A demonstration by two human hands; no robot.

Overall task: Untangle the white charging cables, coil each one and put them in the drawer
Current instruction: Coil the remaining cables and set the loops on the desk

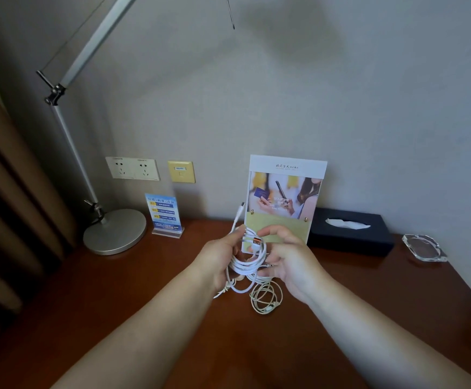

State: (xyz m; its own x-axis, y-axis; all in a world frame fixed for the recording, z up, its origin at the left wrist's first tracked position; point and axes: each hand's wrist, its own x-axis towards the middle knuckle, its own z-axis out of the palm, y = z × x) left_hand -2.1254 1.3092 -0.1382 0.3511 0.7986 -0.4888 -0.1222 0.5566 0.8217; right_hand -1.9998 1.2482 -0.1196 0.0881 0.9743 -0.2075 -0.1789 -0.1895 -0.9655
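- brown curtain (9,192) hangs down the far left side
- silver desk lamp (115,231) sits with its round base on the wooden desk (144,318), its arm slanting up and to the right
- on the wall just past it, a double wall socket (132,168) and a yellow wall plate (181,171) sit side by side, and a little blue sign card (163,213) stands on the desk below them
- left hand (223,259) is held above the desk, fingers curled round the left side of a coiled white cable (247,262)
- that cable is bunched in loops between both hands, with its orange-tipped USB plug (256,242) lying on top of the coil and the small connector (242,204) poking up
- a thinner second cable (265,299) lies loosely looped on the desk right below the hands
- right hand (290,262) pinches the coil near the plug with thumb and forefinger, other fingers loosely spread under the loops
- brochure stand (285,192) is upright by the wall behind the hands
- then a black tissue box (349,231), and a glass ashtray (424,248) further right
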